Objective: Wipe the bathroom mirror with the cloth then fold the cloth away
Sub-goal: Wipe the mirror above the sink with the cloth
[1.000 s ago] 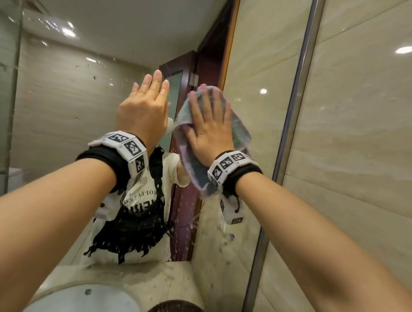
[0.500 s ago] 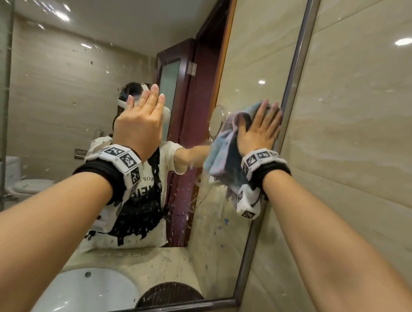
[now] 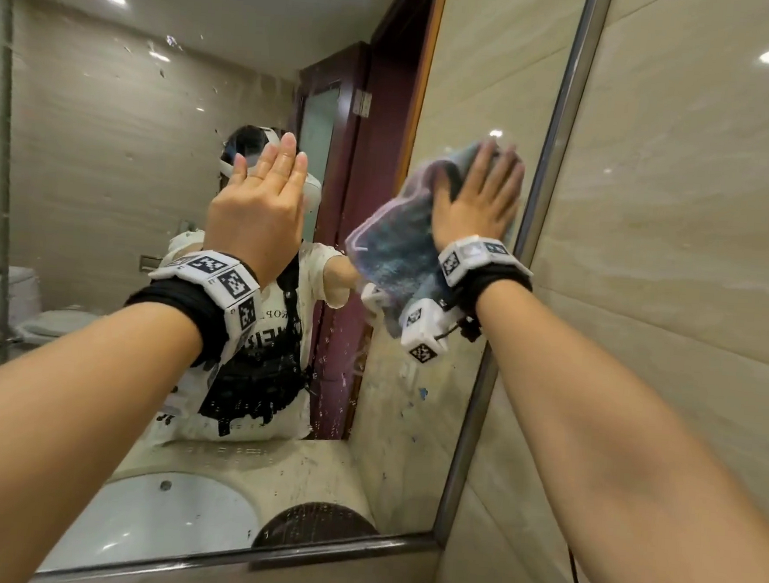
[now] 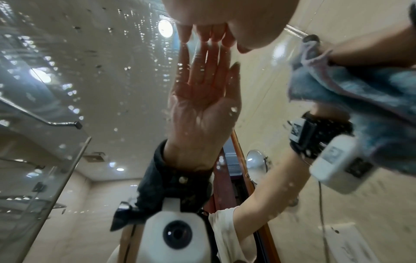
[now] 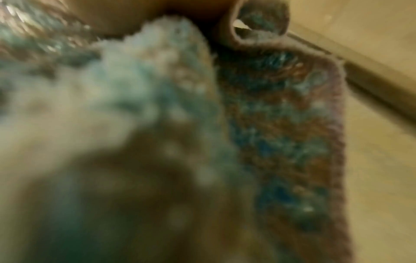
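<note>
The wall mirror (image 3: pixel 111 144) is speckled with water drops. My left hand (image 3: pixel 261 200) lies flat on the glass with its fingers straight and together; in the left wrist view its fingertips (image 4: pixel 202 35) meet their reflection. My right hand (image 3: pixel 477 202) presses a blue-grey cloth (image 3: pixel 390 246) flat against the glass with its fingers spread, just left of the mirror's metal right frame (image 3: pixel 550 166). The cloth hangs bunched below that palm. Blurred cloth (image 5: pixel 281 124) fills most of the right wrist view, and it also shows at the right of the left wrist view (image 4: pixel 360 85).
A beige tiled wall (image 3: pixel 671 266) runs right of the mirror. The mirror's bottom frame (image 3: pixel 263 560) crosses low in view. The reflection shows a white basin (image 3: pixel 153 516), a dark round object (image 3: pixel 316 523), a dark door and a person in a white shirt.
My right hand has slid the cloth rightward across the glass, from near the left hand to the mirror's right frame. The left hand has stayed flat on the glass.
</note>
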Demonstrator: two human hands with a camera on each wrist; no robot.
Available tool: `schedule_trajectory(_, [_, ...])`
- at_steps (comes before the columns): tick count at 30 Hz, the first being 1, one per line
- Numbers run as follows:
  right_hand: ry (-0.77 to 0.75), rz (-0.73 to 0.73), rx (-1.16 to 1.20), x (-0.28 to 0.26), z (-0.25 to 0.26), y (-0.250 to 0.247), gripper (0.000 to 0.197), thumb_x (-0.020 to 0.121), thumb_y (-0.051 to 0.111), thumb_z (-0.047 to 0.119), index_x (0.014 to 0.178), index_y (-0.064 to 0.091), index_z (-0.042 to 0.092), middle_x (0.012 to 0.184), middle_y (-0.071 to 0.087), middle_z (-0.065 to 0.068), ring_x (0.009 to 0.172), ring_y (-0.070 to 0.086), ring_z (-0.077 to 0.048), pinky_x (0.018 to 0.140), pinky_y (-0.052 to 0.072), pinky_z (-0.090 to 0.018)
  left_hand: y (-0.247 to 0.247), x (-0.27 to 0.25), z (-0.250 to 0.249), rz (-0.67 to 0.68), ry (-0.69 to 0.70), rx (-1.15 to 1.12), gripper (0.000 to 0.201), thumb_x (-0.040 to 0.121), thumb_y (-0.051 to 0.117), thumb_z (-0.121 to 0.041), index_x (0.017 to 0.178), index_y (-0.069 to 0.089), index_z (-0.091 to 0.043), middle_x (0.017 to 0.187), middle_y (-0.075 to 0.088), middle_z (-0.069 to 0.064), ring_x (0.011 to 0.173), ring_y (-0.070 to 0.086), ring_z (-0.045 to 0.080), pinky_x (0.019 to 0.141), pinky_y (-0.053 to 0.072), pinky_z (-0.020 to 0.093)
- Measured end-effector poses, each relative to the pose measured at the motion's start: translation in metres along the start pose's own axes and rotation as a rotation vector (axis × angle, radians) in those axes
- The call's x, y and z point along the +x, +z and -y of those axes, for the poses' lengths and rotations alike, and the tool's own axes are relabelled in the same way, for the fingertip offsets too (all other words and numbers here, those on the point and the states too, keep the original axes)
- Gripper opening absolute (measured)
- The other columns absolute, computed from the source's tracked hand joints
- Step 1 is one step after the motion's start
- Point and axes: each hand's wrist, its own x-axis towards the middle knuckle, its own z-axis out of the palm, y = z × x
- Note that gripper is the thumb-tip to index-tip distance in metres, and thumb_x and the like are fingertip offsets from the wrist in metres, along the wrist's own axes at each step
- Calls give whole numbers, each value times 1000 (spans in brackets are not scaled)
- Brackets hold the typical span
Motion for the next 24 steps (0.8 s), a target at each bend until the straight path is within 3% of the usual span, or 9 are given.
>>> schedule_trajectory(5, [50,-10,-4,-45,-34,26,76,94,22,56,149,-6,11,157,-9,-15,145,-9,-33,118,2,-51,0,-3,-3,24,-26,-29,36,92,52,-9,125,53,5,133,49,24,119,51,38,98,40,54])
schedule_trajectory(8, [11,77,-59,-88,-37,44,77,91,10,59,146,-12,10,156,-9,-17,144,-10,-35,118,-1,-52,-1,-3,-3,31,-29,-34,36,94,49,-11,126,52,5,135,47,24,121,50,39,100,37,54])
schedule_trajectory(11, [-197,191,-169,-112,-27,54,75,92,11,59,138,-28,15,154,-23,-15,139,-24,-33,114,-14,-50,-2,-3,-2,28,-37,-30,35,94,49,-10,126,53,5,134,48,24,120,50,39,100,37,55])
schedule_trajectory(13, [-336,207,-153,-102,-11,48,76,93,17,58,139,-28,17,154,-26,-11,139,-26,-30,111,-19,-46,-1,-4,-1,30,-31,-36,35,93,51,-7,125,54,4,133,49,24,119,51,39,100,38,54])
schedule_trajectory(18, [-305,25,-117,-51,46,25,72,94,20,56,149,-5,16,158,-9,-12,145,-10,-33,117,-6,-52,-1,-14,6,-6,41,26,37,84,63,1,121,59,3,126,57,22,113,58,35,92,47,49])
schedule_trajectory(24, [-670,73,-245,-96,41,52,68,95,24,51,149,-2,19,159,-2,-9,145,-5,-30,117,-7,-50,-8,-28,7,26,52,34,41,83,65,0,122,57,3,128,55,22,114,56,35,94,45,48])
